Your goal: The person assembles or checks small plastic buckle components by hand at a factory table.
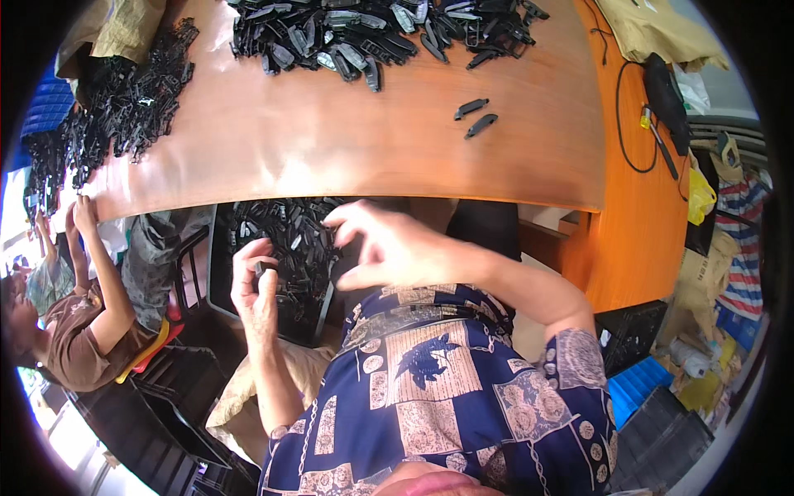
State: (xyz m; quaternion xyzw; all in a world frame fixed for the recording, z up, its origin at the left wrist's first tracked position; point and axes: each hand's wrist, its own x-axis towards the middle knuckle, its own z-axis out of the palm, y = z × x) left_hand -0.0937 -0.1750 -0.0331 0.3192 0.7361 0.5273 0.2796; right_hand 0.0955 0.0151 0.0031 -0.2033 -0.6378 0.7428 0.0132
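Note:
My left hand (255, 289) is closed on a small black plastic part (263, 269), pinched between thumb and fingers; most of the part is hidden. It hovers over the near left side of a dark bin (217, 281). Inside the bin lie many loose black plastic parts (289, 227). To the right of it, my right hand (397, 248) is held over the bin's right edge, thumb and fingers apart and slightly blurred. Nothing shows between those fingers.
Two long black parts (475, 118) lie on the brown-covered table (372, 140). A pile of similar parts (347, 33) is at the far edge, another (136, 99) at left. A co-worker (95, 322) sits at left, hands by the table edge. A screwdriver (662, 149) lies at right.

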